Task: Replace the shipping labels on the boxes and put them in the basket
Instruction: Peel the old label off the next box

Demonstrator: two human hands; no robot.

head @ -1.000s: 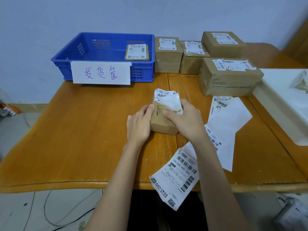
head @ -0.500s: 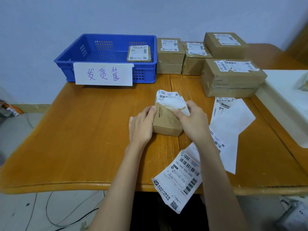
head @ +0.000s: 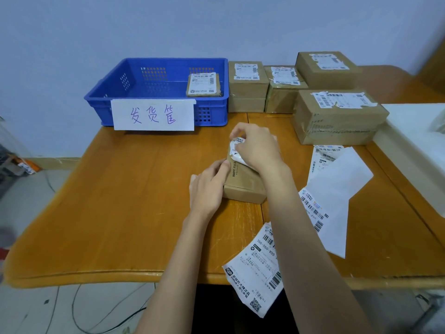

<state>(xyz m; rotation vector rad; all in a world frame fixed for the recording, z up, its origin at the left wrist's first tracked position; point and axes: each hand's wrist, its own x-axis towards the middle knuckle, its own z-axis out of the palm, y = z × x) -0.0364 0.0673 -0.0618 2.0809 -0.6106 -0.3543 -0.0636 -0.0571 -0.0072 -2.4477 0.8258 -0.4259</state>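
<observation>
Cardboard, brown and taped, forms the small box (head: 243,183) under work at the middle of the wooden table (head: 120,201). Right hand (head: 255,149) sits over the far end of the box, fingers curled and pinching the crumpled old label (head: 237,150), which is partly lifted off the top face. Left hand (head: 208,186) presses against the box's left side, fingers closed around that edge, thumb on the top rim, bracing it.

Handling, as judged: the box looks light and fairly stiff, so it would slide under a pull unless braced as it is now. The label is thin paper on adhesive and looks liable to tear; a grip low on the peeled flap, close to the line where it leaves the cardboard, appears soundest. For carrying, the two long sides offer the best hold.

Orientation: the box lies flat, long axis running from the person toward the far edge, angled slightly left at the far end.

Outward: fresh labels (head: 255,268) lie at the near edge, one overhanging, with more label sheets (head: 334,189) to the right. The blue basket (head: 154,68) stands at the far left, one relabelled box (head: 204,85) inside. Five unprocessed boxes (head: 337,116) wait beside it, to the right.
</observation>
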